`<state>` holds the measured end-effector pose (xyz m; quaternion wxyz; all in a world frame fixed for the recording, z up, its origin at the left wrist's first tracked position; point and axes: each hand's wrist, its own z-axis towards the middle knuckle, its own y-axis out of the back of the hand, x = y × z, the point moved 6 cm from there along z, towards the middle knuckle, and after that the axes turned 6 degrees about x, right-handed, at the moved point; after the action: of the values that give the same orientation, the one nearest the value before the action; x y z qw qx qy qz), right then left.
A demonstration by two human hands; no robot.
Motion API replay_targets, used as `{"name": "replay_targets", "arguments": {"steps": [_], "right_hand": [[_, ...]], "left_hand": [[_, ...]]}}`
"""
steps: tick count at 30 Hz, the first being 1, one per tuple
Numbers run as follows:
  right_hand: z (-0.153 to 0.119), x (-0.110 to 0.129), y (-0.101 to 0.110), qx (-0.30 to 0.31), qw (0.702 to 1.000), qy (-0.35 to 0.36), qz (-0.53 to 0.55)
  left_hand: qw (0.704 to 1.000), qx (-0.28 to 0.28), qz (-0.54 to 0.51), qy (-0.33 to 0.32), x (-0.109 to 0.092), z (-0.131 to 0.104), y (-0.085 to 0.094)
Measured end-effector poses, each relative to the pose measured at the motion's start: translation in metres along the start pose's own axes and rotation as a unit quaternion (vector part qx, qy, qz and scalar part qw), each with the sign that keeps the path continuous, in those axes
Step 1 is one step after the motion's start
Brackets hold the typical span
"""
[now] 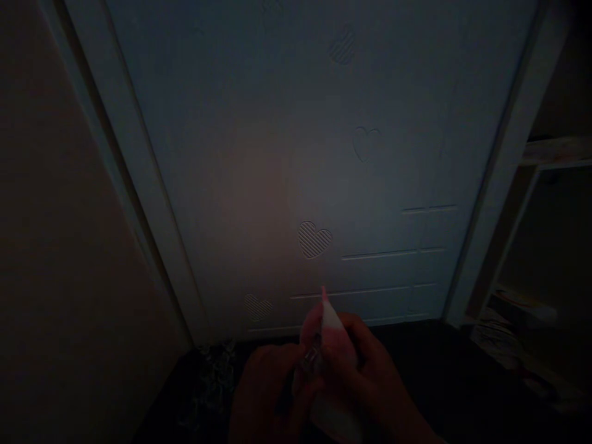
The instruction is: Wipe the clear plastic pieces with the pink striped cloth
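Observation:
A pink and white thing (339, 338) with a pointed top is held up between my two hands, low in the dim view. It looks soft or sheet-like, but its kind cannot be made out. My right hand (372, 370) wraps round its right side, fingers behind and thumb in front. At its left side my left hand (268, 382) is closed, fingertips at the near edge. Between its two sides some small shiny thing (313, 353) glints, too dark to name.
Ahead stands a pale panel (259, 154) with embossed hearts and lines, in a frame. Loose, tangled pale bits (215, 376) lie on the dark surface (439, 364) at left. A wall (60, 216) rises on the left; shelves (522, 305) with papers stand at right.

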<state>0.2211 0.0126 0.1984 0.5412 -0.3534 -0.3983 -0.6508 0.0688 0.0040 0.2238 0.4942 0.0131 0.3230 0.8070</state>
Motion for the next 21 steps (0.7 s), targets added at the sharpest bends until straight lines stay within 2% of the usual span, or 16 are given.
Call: {"name": "replay_targets", "arguments": {"steps": [6,10,13,16,21], "right_hand": [[-0.001,0.0056,-0.0001,0.004,0.999,0.021,0.025],[-0.0013,0.0071,-0.0023,0.024,0.999,0.014,0.046],[-0.0008,0.0064,-0.0007,0.014,0.999,0.02,0.033],[0.0,0.004,0.0008,0.007,1.0,0.022,0.019],[0.0009,0.0033,0.0006,0.011,0.999,0.021,0.03]], "left_hand": [[0.996,0.064,0.045,-0.052,-0.0028,0.0034,0.0002],[0.997,0.056,0.036,-0.044,-0.0022,0.0037,0.0004],[0.998,0.05,0.027,-0.039,-0.0021,0.0041,0.0007],[0.996,0.066,0.035,-0.042,-0.0005,0.004,-0.0004],[0.992,0.065,0.08,-0.073,0.0018,0.0003,0.0003]]}}
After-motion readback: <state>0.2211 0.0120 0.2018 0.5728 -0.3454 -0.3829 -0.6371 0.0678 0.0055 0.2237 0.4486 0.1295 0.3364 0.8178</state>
